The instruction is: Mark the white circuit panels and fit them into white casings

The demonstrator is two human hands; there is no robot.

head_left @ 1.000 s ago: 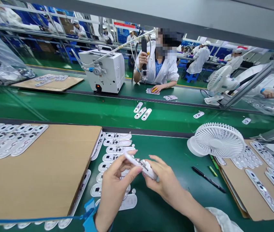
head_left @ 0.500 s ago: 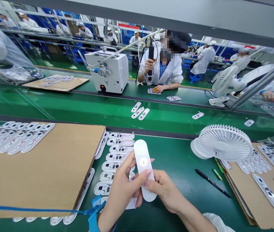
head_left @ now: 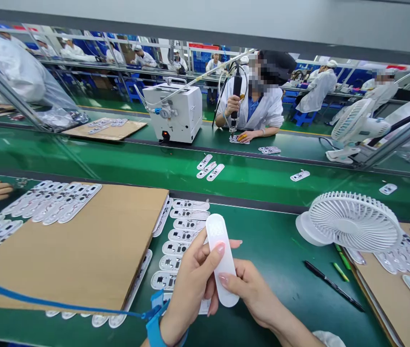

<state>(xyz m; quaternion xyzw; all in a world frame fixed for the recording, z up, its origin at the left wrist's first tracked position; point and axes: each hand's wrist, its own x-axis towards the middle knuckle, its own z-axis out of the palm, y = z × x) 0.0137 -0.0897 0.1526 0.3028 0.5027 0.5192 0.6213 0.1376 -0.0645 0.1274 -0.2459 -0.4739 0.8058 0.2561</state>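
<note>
Between my two hands is a long white rounded panel [head_left: 222, 270], its smooth face toward me and tilted slightly. My left hand [head_left: 199, 274] grips it from the left, with the thumb pressed on the face where a faint pinkish glow shows. Lower down, my right hand [head_left: 253, 289] pinches its right edge, thumb on the front. The panel's back is hidden. A blue wrist strap [head_left: 157, 323] with a cord circles my left wrist. Just left of my hands lies a column of similar panels [head_left: 178, 248], circuit side up.
A cardboard sheet [head_left: 82, 255] at left bears several panels. To the right are a white fan [head_left: 349, 224], a black pen [head_left: 335, 286] and another cardboard sheet [head_left: 389, 299]. Across the green belt [head_left: 147, 168], a co-worker [head_left: 251, 106] holds an upright tool beside a white machine [head_left: 179, 111].
My left thumb has moved up the panel onto the spot where a bright light showed; only a pinkish glow remains. Another person's hand has appeared at the left edge. The view has shifted left.
</note>
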